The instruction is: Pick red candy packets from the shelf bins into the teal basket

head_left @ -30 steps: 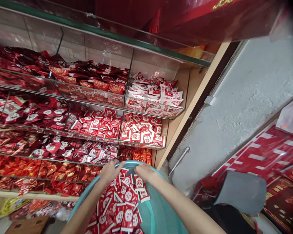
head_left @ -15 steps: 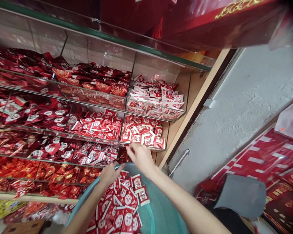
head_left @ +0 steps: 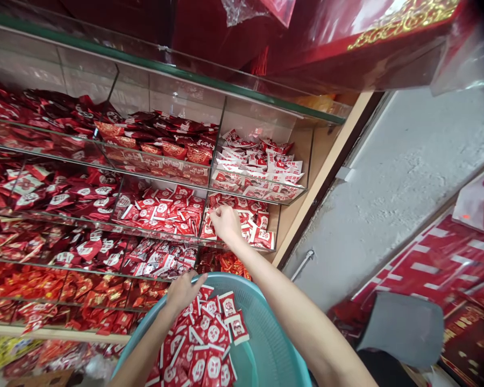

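Note:
My left hand [head_left: 183, 293] is closed over the far left rim of a turquoise plastic basket [head_left: 280, 333], thumb on the inside. Many small red-and-white wrapped candies [head_left: 213, 333] lie heaped in the basket's left part. My right hand [head_left: 226, 223] is inside a clear shelf compartment, over the red-and-white candies [head_left: 260, 220] there. Its fingers are bent together in a pinch at the compartment's left side. Whatever lies between those fingertips is too small to make out.
Clear shelf bins [head_left: 157, 166] of red sweets run leftward in several rows. A glass shelf edge [head_left: 165, 59] and a red box [head_left: 371, 48] overhang the bins. To the right are a wooden post [head_left: 326, 166], a grey wall [head_left: 411, 161] and a grey chair back [head_left: 403, 328].
My right hand has gone up and forward from above the basket's far rim into the compartment of candies. My left hand stays on the rim.

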The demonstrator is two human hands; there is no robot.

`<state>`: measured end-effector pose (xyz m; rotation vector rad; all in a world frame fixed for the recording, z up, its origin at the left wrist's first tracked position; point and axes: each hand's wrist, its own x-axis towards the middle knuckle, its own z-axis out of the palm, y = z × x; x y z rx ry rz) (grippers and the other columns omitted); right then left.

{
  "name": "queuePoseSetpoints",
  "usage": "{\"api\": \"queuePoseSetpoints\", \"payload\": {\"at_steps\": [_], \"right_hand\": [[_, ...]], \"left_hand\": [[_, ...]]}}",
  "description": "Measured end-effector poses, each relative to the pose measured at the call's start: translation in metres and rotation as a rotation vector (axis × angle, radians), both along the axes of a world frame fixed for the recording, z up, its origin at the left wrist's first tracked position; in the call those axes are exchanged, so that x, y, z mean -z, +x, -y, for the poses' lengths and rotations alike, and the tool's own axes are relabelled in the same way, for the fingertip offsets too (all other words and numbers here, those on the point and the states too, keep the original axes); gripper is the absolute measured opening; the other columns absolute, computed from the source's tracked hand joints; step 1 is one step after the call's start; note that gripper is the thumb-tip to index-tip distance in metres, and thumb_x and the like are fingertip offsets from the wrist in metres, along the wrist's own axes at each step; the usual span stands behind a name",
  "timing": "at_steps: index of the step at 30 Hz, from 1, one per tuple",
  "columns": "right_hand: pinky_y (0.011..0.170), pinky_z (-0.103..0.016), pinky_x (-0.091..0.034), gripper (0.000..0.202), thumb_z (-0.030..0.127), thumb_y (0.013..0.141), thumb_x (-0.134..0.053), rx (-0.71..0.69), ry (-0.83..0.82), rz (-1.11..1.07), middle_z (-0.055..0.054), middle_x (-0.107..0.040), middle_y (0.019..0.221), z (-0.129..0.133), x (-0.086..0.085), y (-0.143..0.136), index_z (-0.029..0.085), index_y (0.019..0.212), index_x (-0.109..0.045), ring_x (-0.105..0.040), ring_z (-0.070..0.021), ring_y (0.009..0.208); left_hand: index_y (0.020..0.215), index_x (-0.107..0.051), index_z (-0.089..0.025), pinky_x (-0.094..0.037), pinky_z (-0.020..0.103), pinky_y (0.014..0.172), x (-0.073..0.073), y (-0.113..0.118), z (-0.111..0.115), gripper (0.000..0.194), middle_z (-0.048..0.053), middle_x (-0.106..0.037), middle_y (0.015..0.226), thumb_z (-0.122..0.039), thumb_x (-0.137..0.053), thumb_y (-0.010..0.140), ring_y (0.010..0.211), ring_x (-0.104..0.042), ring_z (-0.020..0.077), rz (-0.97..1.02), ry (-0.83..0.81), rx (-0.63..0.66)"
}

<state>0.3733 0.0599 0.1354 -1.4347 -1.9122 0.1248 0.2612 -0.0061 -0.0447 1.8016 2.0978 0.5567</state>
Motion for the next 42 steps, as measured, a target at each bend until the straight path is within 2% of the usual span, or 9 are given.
{"api": "queuePoseSetpoints", "payload": {"at_steps": [4,9,13,16,21,25,28,33,42], "right_hand": [[0.052,-0.023,-0.027,0.021,0.022,0.074,-0.047,0.0,0.04,-0.061,0.002,-0.049,0.052,-0.003,-0.005,0.01,0.019,0.053,-0.048,-0.042,-0.011,0.052],[0.053,-0.021,-0.028,0.023,0.021,0.075,-0.045,-0.146,0.102,-0.226,0.005,-0.044,0.049,0.003,-0.01,0.033,0.019,0.052,-0.044,-0.04,-0.0093,0.05],[0.054,-0.02,-0.031,0.025,0.026,0.077,-0.046,-0.242,0.105,-0.35,0.006,-0.045,0.052,0.028,-0.01,0.056,0.018,0.054,-0.045,-0.041,-0.0085,0.051],[0.048,-0.019,-0.029,0.026,0.031,0.08,-0.047,-0.347,-0.037,-0.397,0.008,-0.041,0.049,0.056,-0.004,0.074,0.018,0.057,-0.044,-0.038,-0.007,0.044],[0.044,-0.018,-0.026,0.026,0.033,0.083,-0.044,-0.495,-0.361,-0.284,0.009,-0.038,0.047,0.093,0.034,0.099,0.018,0.062,-0.045,-0.035,-0.0057,0.04],[0.05,-0.019,-0.028,0.024,0.025,0.083,-0.044,-0.443,-0.318,0.046,0.005,-0.046,0.054,0.099,0.085,0.115,0.017,0.06,-0.048,-0.042,-0.0072,0.05],[0.054,-0.021,-0.031,0.024,0.023,0.086,-0.04,-0.347,-0.261,0.353,0.001,-0.056,0.066,0.099,0.113,0.124,0.017,0.067,-0.051,-0.052,-0.0101,0.06],[0.055,-0.022,-0.035,0.025,0.025,0.091,-0.032,-0.239,-0.25,0.637,-0.004,-0.062,0.085,0.093,0.13,0.127,0.018,0.08,-0.053,-0.06,-0.0134,0.068],[0.058,-0.021,-0.039,0.019,0.022,0.091,-0.035,-0.286,-0.211,0.402,-0.002,-0.059,0.082,0.087,0.146,0.141,0.018,0.078,-0.049,-0.06,-0.0129,0.07]], "left_hand": [[0.099,-0.063,-0.021,-0.043,0.029,0.066,0.001,-0.001,0.0,0.063,0.01,-0.069,0.087,-0.067,-0.024,0.079,0.082,-0.064,0.0249,-0.002,0.0,0.0],[0.098,-0.063,-0.022,-0.044,0.029,0.067,0.003,-0.001,0.0,0.062,0.01,-0.07,0.087,-0.066,-0.025,0.079,0.082,-0.064,0.0249,0.0,0.006,-0.003],[0.098,-0.064,-0.022,-0.044,0.03,0.068,0.001,0.0,0.0,0.061,0.01,-0.07,0.088,-0.066,-0.025,0.079,0.083,-0.064,0.0252,-0.013,0.011,-0.006],[0.097,-0.063,-0.023,-0.044,0.031,0.068,-0.002,0.001,0.0,0.06,0.01,-0.07,0.087,-0.066,-0.025,0.079,0.082,-0.064,0.0262,-0.029,0.008,-0.005],[0.098,-0.063,-0.023,-0.044,0.032,0.066,-0.006,0.002,0.002,0.059,0.01,-0.07,0.087,-0.065,-0.026,0.079,0.082,-0.064,0.0274,-0.047,-0.023,0.002],[0.096,-0.063,-0.023,-0.044,0.031,0.066,-0.005,0.003,0.002,0.06,0.009,-0.07,0.086,-0.066,-0.025,0.079,0.081,-0.064,0.0259,-0.023,-0.015,0.006],[0.096,-0.063,-0.023,-0.044,0.031,0.068,-0.004,0.003,0.002,0.059,0.009,-0.07,0.088,-0.065,-0.025,0.079,0.082,-0.064,0.0257,-0.017,-0.005,-0.004],[0.095,-0.063,-0.023,-0.044,0.031,0.068,-0.006,0.004,0.003,0.056,0.009,-0.07,0.088,-0.063,-0.028,0.079,0.082,-0.064,0.0258,-0.023,-0.015,-0.011],[0.095,-0.064,-0.023,-0.044,0.03,0.069,-0.007,0.003,0.002,0.057,0.009,-0.07,0.09,-0.063,-0.027,0.08,0.084,-0.064,0.026,-0.014,-0.014,-0.009]]}}
